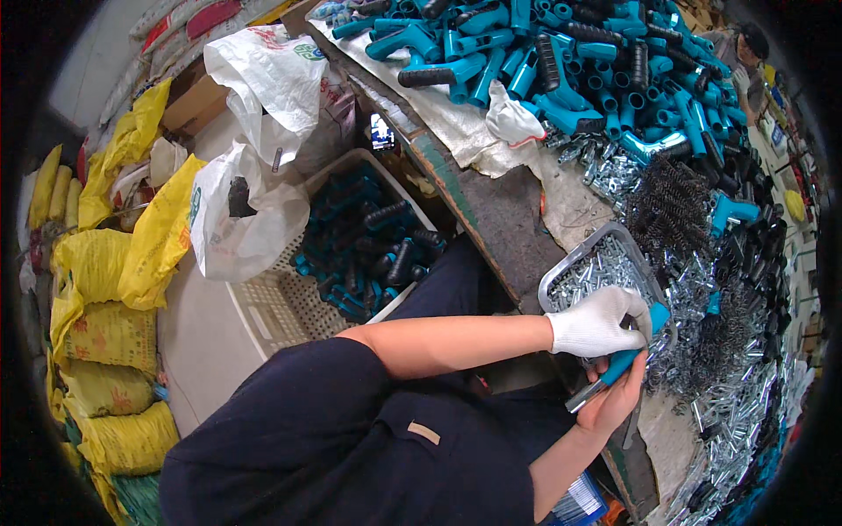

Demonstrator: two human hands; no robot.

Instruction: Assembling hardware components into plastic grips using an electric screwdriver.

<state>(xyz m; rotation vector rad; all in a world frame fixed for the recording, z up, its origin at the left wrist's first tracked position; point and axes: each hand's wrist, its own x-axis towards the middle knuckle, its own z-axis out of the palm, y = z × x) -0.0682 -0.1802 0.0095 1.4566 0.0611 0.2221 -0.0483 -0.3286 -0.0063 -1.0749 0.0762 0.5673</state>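
Observation:
My right hand (614,396), bare, wraps around a teal pistol-shaped plastic handle (621,364). A shiny metal tube (584,398) sticks out of its lower end, past my fingers. My left hand (596,323), in a white knit glove, is closed with thumb and fingers pinched at the handle's upper end, where some teal shows beside the fingertips. Whether a small part sits in that pinch is hidden. Directly under and beyond the glove lies a metal tray (554,282) full of small silver pins (605,263).
A heap of teal handles (561,61) covers the bench's far side. Dark springs (671,206) and loose metal parts (728,412) lie to the right. Left of the bench stands a cream crate (263,316) with teal-and-black handles. Yellow sacks (114,342) line the left; a person (745,53) is at far right.

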